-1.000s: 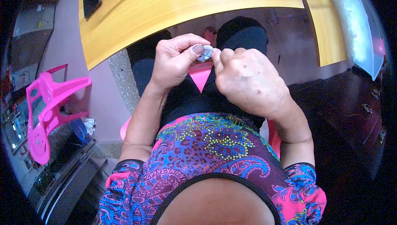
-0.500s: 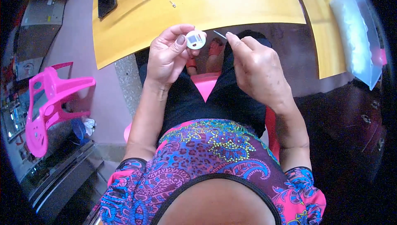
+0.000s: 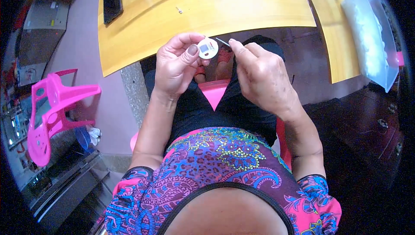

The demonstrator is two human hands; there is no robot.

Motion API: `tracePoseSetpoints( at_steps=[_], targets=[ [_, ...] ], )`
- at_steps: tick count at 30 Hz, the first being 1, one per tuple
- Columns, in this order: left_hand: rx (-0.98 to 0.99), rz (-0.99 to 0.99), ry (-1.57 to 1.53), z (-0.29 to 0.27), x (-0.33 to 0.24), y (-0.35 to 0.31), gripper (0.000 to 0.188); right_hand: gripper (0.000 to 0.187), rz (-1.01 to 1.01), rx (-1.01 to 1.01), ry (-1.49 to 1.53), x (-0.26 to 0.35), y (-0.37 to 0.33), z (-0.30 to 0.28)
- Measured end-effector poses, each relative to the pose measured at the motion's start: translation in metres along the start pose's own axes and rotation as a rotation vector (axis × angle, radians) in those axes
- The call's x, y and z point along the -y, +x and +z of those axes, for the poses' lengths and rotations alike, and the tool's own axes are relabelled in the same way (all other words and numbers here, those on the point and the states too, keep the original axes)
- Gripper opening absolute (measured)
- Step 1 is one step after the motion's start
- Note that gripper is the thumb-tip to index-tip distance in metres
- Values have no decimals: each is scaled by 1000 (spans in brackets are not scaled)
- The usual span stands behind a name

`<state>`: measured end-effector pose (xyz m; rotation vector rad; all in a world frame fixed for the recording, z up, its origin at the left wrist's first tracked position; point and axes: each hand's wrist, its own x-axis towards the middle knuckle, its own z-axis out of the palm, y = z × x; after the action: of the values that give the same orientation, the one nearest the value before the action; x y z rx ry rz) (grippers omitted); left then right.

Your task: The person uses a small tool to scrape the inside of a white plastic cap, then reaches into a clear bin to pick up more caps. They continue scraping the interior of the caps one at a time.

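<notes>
Between the thumb and fingers of my left hand (image 3: 176, 66) is a small white round disc (image 3: 208, 48), held by its left edge. Its face bears a grey square and small reddish-brown marks. My right hand (image 3: 266, 74) pinches a thin grey metal rod-like tool (image 3: 223, 42), its handle hidden in the fingers. The rod points left, with its tip close by the disc's upper right edge; whether they touch I cannot tell. Both hands are above my lap, just before the near edge of the yellow wooden table (image 3: 207, 8).
On the table lie a tiny metallic piece (image 3: 179, 10) and a dark phone (image 3: 112, 3). To the far right stands a translucent plastic bin (image 3: 392, 74) with white bags. A pink plastic chair (image 3: 55, 99) is at the left, and a pink seat corner (image 3: 214, 94) shows between my legs.
My right hand has moved a little left, bringing the rod's tip nearer the disc. The disc has shifted slightly right and down in my left hand's grip.
</notes>
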<state>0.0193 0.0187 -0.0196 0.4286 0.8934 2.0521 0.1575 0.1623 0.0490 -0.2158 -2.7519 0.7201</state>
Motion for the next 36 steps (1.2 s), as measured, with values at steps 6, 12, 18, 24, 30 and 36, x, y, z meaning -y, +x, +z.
tracePoseSetpoints(
  at_steps=[6, 12, 18, 24, 30, 36],
  targets=[
    [10, 16, 20, 2, 1, 1, 23, 34, -10, -11, -9, -1, 1, 0],
    [-73, 29, 104, 1, -8, 2, 20, 33, -21, -10, -5, 1, 4, 2],
    [-190, 580, 614, 6, -80, 46, 19, 33, -36, 29, -51, 1, 4, 3],
    [-428, 1102, 1096, 25, -202, 146, 19, 21, 16, 39, -90, -4, -1, -4],
    [-374, 1029, 1594, -26, -208, 195, 36, 19, 9, 95, -83, -15, 0, 14],
    [156, 846, 1280, 76, -72, 168, 27, 12, 14, -18, -107, -27, -12, 11]
  ],
)
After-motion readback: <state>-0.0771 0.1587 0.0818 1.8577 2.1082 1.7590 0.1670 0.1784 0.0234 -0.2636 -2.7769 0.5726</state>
